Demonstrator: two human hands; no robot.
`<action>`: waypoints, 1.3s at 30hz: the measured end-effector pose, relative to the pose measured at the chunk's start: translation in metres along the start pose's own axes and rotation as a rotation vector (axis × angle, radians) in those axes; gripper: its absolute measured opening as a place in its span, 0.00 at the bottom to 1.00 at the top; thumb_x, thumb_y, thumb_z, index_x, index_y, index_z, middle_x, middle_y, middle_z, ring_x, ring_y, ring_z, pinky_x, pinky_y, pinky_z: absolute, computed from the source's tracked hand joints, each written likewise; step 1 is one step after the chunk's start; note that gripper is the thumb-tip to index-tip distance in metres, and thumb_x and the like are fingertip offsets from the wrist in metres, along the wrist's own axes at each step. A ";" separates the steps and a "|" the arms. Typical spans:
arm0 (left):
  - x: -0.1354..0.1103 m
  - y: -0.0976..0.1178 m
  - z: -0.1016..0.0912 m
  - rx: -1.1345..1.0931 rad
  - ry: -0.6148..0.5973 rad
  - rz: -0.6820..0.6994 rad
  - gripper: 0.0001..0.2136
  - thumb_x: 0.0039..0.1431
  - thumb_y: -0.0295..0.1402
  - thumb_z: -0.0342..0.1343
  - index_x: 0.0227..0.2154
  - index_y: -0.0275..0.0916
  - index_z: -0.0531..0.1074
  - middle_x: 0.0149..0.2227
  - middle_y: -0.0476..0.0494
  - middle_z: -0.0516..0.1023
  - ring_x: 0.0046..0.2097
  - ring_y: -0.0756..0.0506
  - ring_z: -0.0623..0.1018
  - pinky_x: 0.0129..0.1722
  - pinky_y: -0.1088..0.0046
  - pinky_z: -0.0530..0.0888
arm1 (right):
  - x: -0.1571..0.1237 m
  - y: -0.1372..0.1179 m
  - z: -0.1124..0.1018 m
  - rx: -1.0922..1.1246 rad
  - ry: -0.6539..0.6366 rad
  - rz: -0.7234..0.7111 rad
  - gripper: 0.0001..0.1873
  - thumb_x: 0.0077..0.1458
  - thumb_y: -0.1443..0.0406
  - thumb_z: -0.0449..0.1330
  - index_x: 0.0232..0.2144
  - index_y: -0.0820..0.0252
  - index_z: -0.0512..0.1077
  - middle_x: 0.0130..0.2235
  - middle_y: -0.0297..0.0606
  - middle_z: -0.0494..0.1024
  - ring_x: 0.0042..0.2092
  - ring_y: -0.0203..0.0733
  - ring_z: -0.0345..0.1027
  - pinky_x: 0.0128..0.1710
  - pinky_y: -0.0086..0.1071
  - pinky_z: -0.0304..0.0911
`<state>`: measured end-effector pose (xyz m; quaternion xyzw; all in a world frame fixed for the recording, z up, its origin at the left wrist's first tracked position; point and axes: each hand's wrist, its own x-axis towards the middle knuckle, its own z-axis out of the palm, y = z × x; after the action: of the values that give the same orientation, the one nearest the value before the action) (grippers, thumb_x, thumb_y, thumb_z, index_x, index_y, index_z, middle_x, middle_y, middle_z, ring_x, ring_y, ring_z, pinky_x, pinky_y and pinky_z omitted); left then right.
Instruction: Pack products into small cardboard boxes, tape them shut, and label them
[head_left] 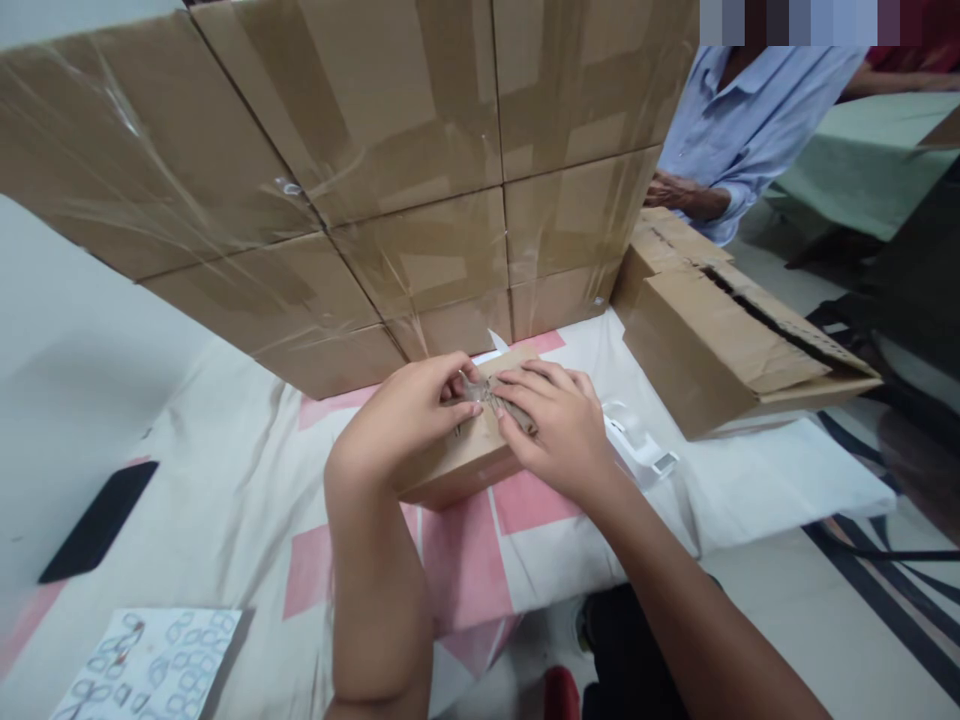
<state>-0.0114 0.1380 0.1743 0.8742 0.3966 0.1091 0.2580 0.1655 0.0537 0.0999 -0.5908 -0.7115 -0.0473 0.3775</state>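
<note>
A small cardboard box (469, 465) lies on the cloth-covered table, under both hands. My left hand (427, 400) is curled at the left of its top, with thumb and fingers closed round a crumpled clear strip that looks like packing tape (475, 392). Opposite it, my right hand (559, 425) bends its fingers over a wrinkled brown piece (517, 412) on the box top. Whether that piece is tape or torn cardboard I cannot tell. Just right of my right hand is a white tape dispenser-like device (645, 450), partly hidden.
A tall stack of taped cardboard boxes (420, 250) stands right behind the small box. To the right is a larger carton (690, 350) with a gap along its top, near a person in a blue shirt (750, 130). A black phone-like slab (101, 520) and patterned booklet (150, 665) lie left.
</note>
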 end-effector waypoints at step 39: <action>0.002 -0.005 0.000 -0.101 0.034 -0.106 0.06 0.57 0.32 0.59 0.38 0.44 0.70 0.36 0.53 0.78 0.37 0.47 0.76 0.36 0.70 0.67 | -0.001 0.000 0.004 -0.011 0.045 0.016 0.10 0.62 0.63 0.60 0.44 0.55 0.78 0.52 0.32 0.82 0.58 0.48 0.68 0.53 0.43 0.56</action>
<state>-0.0132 0.1422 0.1717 0.8359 0.4406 0.1300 0.3003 0.1631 0.0549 0.0966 -0.5973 -0.6977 -0.0614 0.3906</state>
